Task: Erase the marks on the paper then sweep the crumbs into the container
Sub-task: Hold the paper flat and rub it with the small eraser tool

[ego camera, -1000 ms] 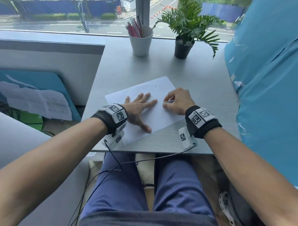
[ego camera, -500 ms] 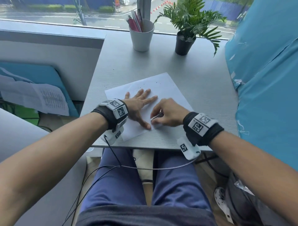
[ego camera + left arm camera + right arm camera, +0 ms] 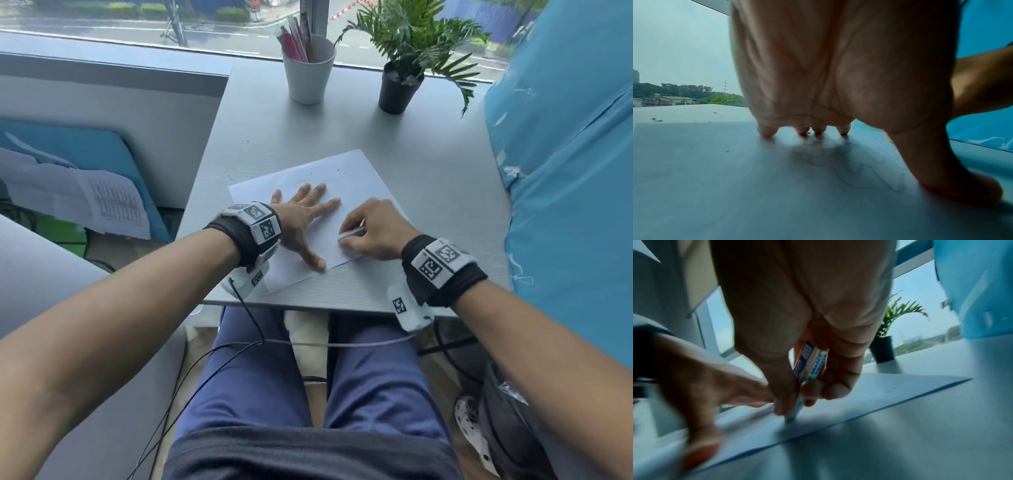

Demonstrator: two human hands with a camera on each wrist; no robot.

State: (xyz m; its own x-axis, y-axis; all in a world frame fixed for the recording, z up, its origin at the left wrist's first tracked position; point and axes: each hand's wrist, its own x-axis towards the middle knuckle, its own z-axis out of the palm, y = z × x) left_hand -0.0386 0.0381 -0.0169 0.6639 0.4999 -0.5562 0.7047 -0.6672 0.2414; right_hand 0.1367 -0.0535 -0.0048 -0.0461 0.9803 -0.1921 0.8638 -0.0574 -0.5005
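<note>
A white sheet of paper [image 3: 346,178] lies skewed on the grey table [image 3: 428,164]. My left hand [image 3: 305,219] lies flat on it with fingers spread, pressing it down. In the left wrist view, faint pencil squiggles [image 3: 859,165] show under that hand [image 3: 828,81]. My right hand [image 3: 366,233] pinches an eraser [image 3: 809,365] in an orange and blue sleeve. The eraser's tip presses on the paper [image 3: 869,394] near its front right edge, just right of my left thumb. A few dark crumbs [image 3: 337,169] lie on the sheet's far part. More crumbs [image 3: 656,120] show in the left wrist view.
A white cup [image 3: 308,75] holding pens stands at the back of the table. A potted plant [image 3: 399,85] stands to its right. A blue covered surface [image 3: 565,171] borders the table's right side. The table's front edge [image 3: 308,305] runs just below my wrists.
My right hand slid the eraser toward me across the paper, close to my left thumb, then back a little to the right. The left hand stayed pressed flat on the sheet.
</note>
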